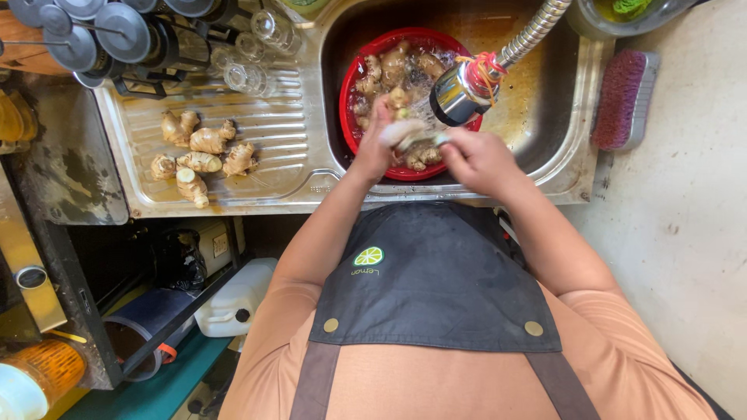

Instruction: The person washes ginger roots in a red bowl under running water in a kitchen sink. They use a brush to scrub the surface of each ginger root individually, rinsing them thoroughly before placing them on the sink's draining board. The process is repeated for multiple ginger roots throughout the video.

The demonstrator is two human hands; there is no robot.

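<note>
Both hands over red basin (348, 93): left hand (375, 148) grip pinching ginger piece (401, 132), right hand (476, 159) grip unclear; faucet (459, 92) close above.

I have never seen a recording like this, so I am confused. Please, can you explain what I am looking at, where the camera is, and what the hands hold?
The camera sits on a person's head and looks down, so you see their apron and both arms. The left hand and right hand together hold a piece of ginger under running water from a flexible tap. Below is a red bowl of ginger, standing in a steel sink. More ginger pieces lie on the draining board at the left. A scrubbing brush rests at the right.
</note>
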